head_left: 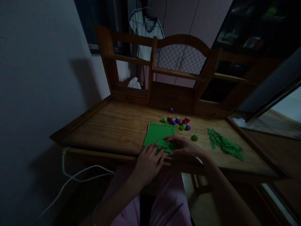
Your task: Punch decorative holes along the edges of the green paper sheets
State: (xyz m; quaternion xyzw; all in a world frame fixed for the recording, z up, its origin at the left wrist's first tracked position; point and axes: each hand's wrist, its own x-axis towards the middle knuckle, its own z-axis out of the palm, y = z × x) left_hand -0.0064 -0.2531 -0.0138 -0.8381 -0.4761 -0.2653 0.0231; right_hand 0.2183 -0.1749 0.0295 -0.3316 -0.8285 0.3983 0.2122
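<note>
A stack of green paper sheets [158, 131] lies near the front edge of the desk, with small holes along its far and right edges. My left hand [148, 160] rests on its near left part, fingers stretched out flat. My right hand [185, 147] is bent over the near right corner, thumb and fingers closed about the paper there. A punched green strip [161, 143] shows between both hands. Just beyond the sheets are small green, red and purple round pieces [178, 120] with white eye-like spots, and scattered green paper bits. The undersides of my fingers are hidden.
Right of the hands lies a heap of green strips [224, 144]; a lone green round piece [195, 137] sits nearer. A wooden shelf [174, 71] rises along the back of the desk [113, 125]. A white cable [82, 171] hangs at the left front.
</note>
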